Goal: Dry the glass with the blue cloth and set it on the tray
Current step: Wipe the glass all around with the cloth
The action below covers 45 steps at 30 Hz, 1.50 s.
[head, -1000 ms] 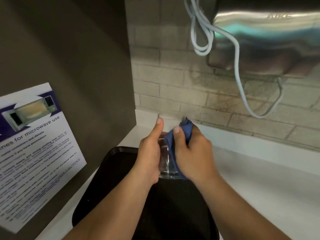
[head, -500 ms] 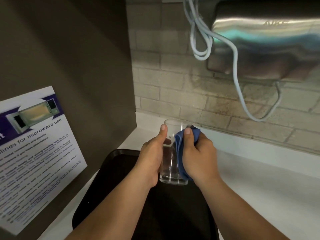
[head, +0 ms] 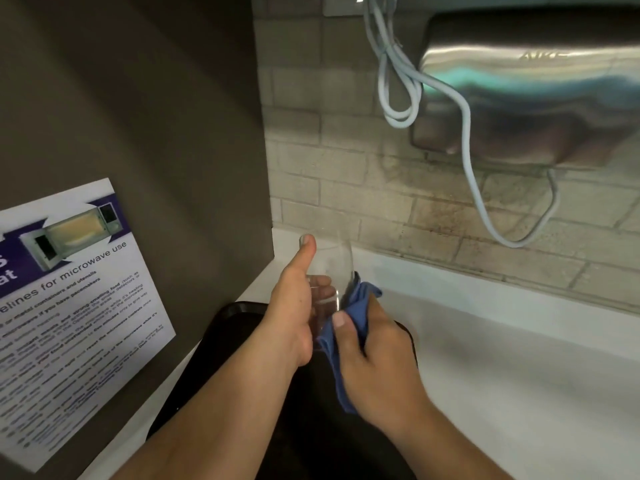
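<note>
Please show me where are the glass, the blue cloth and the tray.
glass (head: 332,261): head view, upper wall near the rim.
blue cloth (head: 356,311): head view, fold beside the thumb.
tray (head: 225,327): head view, left rim.

Glass over tray's far edge, cloth at its right, perhaps touching.

Right hand and blue cloth now lower, at the glass base.
</note>
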Available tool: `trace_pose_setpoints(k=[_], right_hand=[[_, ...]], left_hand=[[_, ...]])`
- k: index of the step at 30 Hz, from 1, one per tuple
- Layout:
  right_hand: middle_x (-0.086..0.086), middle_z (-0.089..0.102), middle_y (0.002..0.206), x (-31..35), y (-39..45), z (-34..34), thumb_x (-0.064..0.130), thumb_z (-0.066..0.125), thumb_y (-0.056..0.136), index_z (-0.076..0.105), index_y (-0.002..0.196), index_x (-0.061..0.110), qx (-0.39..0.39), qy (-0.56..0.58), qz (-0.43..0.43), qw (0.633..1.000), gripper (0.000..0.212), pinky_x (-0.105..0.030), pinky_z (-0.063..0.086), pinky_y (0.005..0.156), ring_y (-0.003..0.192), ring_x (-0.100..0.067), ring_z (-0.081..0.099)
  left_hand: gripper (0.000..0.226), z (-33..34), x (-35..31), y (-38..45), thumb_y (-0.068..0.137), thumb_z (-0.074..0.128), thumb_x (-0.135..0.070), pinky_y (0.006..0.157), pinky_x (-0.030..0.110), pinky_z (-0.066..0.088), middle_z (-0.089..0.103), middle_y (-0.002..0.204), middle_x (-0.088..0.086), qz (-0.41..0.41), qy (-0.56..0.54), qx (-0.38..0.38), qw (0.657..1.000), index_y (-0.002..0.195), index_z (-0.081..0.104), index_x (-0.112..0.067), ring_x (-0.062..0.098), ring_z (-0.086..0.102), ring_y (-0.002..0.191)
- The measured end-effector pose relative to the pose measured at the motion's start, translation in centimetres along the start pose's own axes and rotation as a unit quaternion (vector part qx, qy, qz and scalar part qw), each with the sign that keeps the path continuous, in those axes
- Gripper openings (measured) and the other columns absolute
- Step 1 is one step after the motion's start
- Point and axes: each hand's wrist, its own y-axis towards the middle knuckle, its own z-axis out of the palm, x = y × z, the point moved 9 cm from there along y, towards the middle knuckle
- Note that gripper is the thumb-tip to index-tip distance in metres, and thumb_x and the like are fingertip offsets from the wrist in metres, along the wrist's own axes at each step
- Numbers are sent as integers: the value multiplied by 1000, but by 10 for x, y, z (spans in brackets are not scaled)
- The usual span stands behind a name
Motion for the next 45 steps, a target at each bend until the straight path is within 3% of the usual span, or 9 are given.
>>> trace_pose_setpoints(k=[3, 9, 13, 18, 25, 31, 36, 40, 45], right_hand=[[17, 62, 85, 19, 13, -7, 47, 46, 92, 53, 110, 28, -46, -33, -50, 997, 26, -2, 41, 59, 75, 9, 59], [-11, 73, 72, -19, 54, -16, 53, 37, 98, 67, 81, 10, 8, 166, 182, 969, 56, -38, 55, 67, 68, -25, 71], [19, 68, 65, 0, 11, -6, 43, 41, 98, 60, 77, 26, 8, 50, 43, 998, 33, -5, 42, 51, 58, 4, 63], [12, 62, 97, 34, 17, -11, 44, 41, 95, 52, 121, 20, -47, -53, -90, 993, 37, -1, 38, 65, 79, 6, 56], [-6, 72, 72, -14, 52, -21, 54, 44, 95, 64, 79, 19, -48, 153, 112, 981, 43, -47, 57, 70, 69, -21, 70], [6, 61, 58, -4, 43, -34, 40, 47, 99, 59, 76, 19, -118, 79, 42, 989, 34, -9, 41, 51, 58, -2, 61], [8, 61, 59, 14, 45, -36, 40, 47, 99, 61, 79, 17, -124, 55, 0, 991, 33, -5, 42, 54, 63, 3, 61], [-7, 72, 68, -18, 52, -22, 53, 40, 97, 67, 78, 12, -43, 177, 172, 968, 53, -33, 56, 65, 64, -16, 70], [23, 64, 57, 5, 16, -12, 37, 47, 100, 56, 69, 26, -4, 48, 49, 998, 33, -3, 39, 47, 53, 7, 61]], left_hand=[[91, 9, 9, -4, 73, 70, -86, 62, 33, 66, 86, 102, 15, -5, 12, 70, 997, 116, 84, -8, 28, 85, 75], [84, 16, 1, -4, 76, 66, -90, 72, 47, 69, 87, 106, 16, 29, -16, 112, 993, 98, 91, -12, 35, 86, 91], [94, -1, -5, 8, 65, 71, -92, 84, 49, 67, 85, 107, 21, 32, -29, 32, 999, 102, 82, -7, 36, 82, 89], [86, 11, 5, 1, 69, 73, -87, 85, 45, 66, 88, 107, 15, 21, -18, 92, 995, 113, 87, -15, 32, 86, 95], [92, 22, 1, -6, 68, 70, -87, 98, 54, 63, 85, 120, 18, 28, 0, 130, 991, 121, 85, -14, 38, 81, 111], [79, 7, -2, -10, 77, 65, -86, 101, 58, 63, 87, 104, 14, 76, 75, 8, 994, 106, 81, -14, 35, 82, 102], [82, 20, 2, -20, 60, 73, -81, 105, 58, 61, 88, 110, 11, 78, 20, 86, 993, 114, 86, -22, 33, 83, 105], [81, 19, -2, -14, 71, 68, -89, 91, 53, 66, 87, 111, 16, 60, -5, 101, 993, 106, 90, -19, 37, 85, 99], [96, -1, -7, 6, 74, 65, -93, 101, 57, 62, 86, 109, 19, 35, -42, 19, 998, 111, 85, -7, 41, 82, 104]])
